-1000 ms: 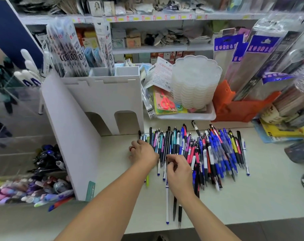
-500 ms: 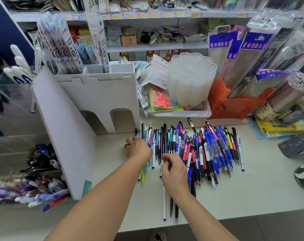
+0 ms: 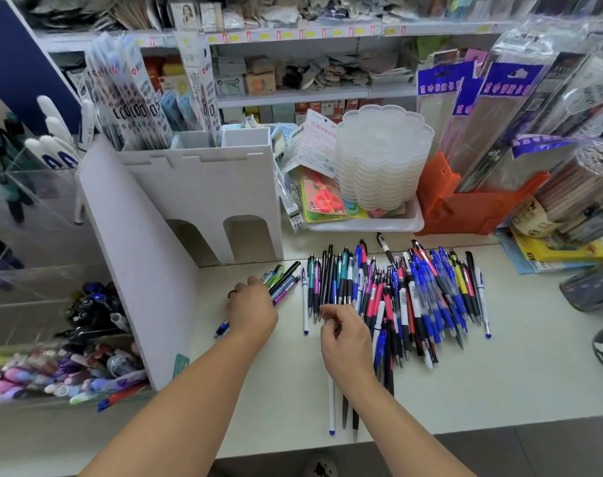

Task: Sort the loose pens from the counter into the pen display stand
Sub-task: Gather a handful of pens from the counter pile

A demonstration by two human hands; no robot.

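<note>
Mixed-colour pen bundle [image 3: 282, 280] was gripped by left hand [image 3: 250, 313]; right hand [image 3: 343, 342], fingers curled, picked at pile [image 3: 407, 297]. Tips should be aligned before stand [image 3: 197, 194].

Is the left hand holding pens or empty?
Holding: the left hand grips a small bundle of pens, ends sticking out either side.

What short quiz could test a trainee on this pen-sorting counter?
1. True or false: the left hand grips a small bunch of pens.
2. What colour is the holder beside the stack of clear plastic dishes?
3. The white cardboard stand lies which way from the pen pile: A left, B right?

Key: 1 true. 2 orange. 3 A.
</note>
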